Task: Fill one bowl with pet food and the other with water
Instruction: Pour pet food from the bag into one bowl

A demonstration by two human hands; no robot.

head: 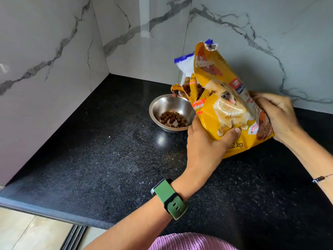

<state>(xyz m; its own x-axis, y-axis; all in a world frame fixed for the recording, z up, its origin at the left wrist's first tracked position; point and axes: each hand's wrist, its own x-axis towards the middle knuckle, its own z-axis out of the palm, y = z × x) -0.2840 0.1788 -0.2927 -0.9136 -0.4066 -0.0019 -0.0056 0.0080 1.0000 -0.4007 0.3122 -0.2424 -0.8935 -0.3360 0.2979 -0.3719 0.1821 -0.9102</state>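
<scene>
Now, line by line:
Bag: a yellow pet food bag (228,112) with a dog printed on its front is held tilted, its torn mouth down toward 10 o'clock and its base up toward 4 o'clock; "kg" shows at its lower edge.
Bag contents: brown kibble (187,85) crowds the torn opening, right above the bowl's far rim.
Bowl: a steel bowl (163,105) stands on the counter just at 9 o'clock of the bag, near the corner of the walls.
Bowl contents: a small heap of brown pellets (173,119) covers part of the bottom; shiny metal shows around it.
Left hand: the left hand (205,143) grips the bag's lower front, thumb pressed on the printed dog, fingers hidden behind the bag; a green watch strap (170,199) sits on that wrist.
Right hand: the right hand (279,116) clutches the bag's base end at 3 o'clock, fingers curled into the packaging.
Counter: a black speckled countertop (108,168) carries the bowl.
Walls: grey-veined marble panels (54,51) meet in a corner at 11 o'clock of the bowl.
Second bowl: cannot tell where it is.
</scene>
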